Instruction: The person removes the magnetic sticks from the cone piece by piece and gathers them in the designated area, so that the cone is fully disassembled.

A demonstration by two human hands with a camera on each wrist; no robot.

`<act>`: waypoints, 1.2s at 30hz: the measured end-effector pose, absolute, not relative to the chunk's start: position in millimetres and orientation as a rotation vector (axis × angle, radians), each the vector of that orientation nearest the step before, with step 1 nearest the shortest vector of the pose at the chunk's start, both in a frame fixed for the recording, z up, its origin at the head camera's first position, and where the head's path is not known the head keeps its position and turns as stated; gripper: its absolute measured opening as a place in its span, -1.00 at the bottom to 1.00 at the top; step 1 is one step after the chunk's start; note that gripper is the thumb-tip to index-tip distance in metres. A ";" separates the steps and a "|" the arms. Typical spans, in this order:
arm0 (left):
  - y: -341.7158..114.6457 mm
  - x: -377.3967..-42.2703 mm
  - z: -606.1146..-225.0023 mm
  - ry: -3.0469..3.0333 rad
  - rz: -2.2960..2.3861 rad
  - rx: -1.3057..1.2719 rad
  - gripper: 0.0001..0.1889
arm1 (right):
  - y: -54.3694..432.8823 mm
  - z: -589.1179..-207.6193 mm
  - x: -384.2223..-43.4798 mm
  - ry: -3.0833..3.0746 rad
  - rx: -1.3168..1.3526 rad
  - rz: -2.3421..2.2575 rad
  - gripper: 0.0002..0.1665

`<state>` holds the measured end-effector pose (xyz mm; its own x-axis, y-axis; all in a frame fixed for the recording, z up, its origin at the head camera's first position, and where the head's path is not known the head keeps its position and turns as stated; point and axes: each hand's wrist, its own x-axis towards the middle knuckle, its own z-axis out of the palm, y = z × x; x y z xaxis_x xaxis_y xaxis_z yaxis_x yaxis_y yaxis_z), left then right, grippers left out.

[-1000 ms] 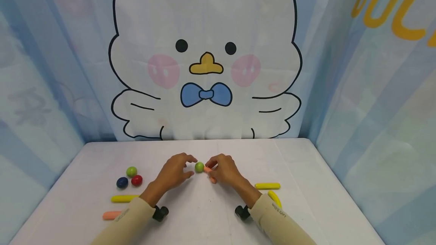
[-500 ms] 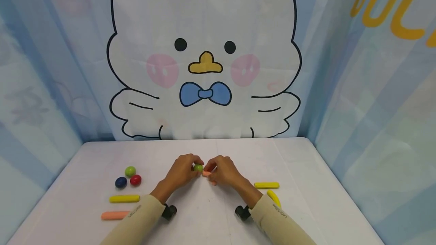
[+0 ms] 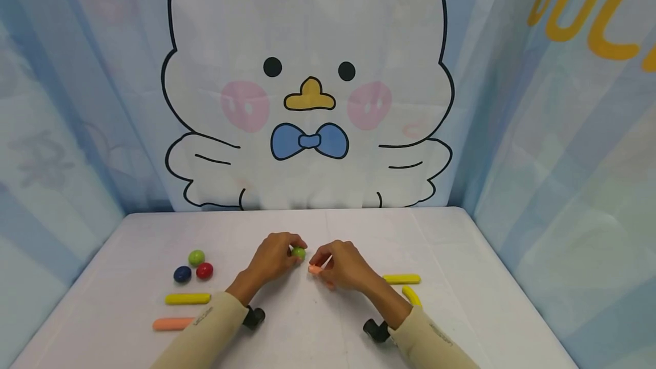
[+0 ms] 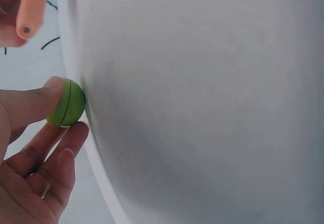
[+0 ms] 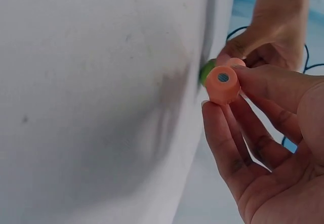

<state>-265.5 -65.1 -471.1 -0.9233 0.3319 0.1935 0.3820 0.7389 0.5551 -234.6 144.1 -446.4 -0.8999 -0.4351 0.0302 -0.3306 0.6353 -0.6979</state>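
In the head view my left hand point(image 3: 269, 259) pinches a green ball point(image 3: 299, 253) with a seam round it, at the middle of the table. The left wrist view has this ball point(image 4: 72, 103) between thumb and fingertips. Just to its right, my right hand point(image 3: 345, 265) holds an orange rod point(image 3: 315, 270) by thumb and fingers, a little apart from the ball. A round, dark metallic-looking spot sits in the end of the rod point(image 5: 221, 90) in the right wrist view. Much of the rod is hidden by the right fingers.
On the white table point(image 3: 307, 335), a second green ball point(image 3: 196, 257), a blue ball point(image 3: 182, 274) and a red ball point(image 3: 204, 271) lie left. Nearer are a yellow rod point(image 3: 187, 299) and an orange rod point(image 3: 171, 324). Right lie straight point(image 3: 402, 279) and curved yellow rods point(image 3: 411, 295).
My left hand has moved right and now pinches the green ball. The right hand has drawn back toward me and slightly right with the orange rod, which touched or nearly touched the ball before.
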 end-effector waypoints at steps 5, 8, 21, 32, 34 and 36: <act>-64.2 -265.2 -471.3 -2.852 -0.934 -0.572 -0.74 | 158.4 -435.8 -224.1 2.753 -0.646 -1.107 -0.89; -64.1 -264.9 -471.6 -2.840 -0.922 -0.573 -0.74 | 168.7 -431.6 -218.5 2.769 -0.600 -1.114 -0.88; -66.1 -265.1 -472.8 -2.817 -0.916 -0.590 -0.73 | 212.8 -426.8 -196.5 2.896 -0.297 -1.171 -0.87; -67.0 -264.4 -472.6 -2.814 -0.921 -0.595 -0.73 | 253.7 -426.0 -179.5 2.931 -0.073 -1.171 -0.91; -66.9 -264.9 -472.9 -2.815 -0.925 -0.587 -0.73 | 260.7 -425.8 -177.0 2.934 -0.034 -1.144 -0.90; -66.9 -265.0 -472.7 -2.816 -0.919 -0.582 -0.73 | 267.6 -425.9 -174.9 2.944 -0.003 -1.111 -0.89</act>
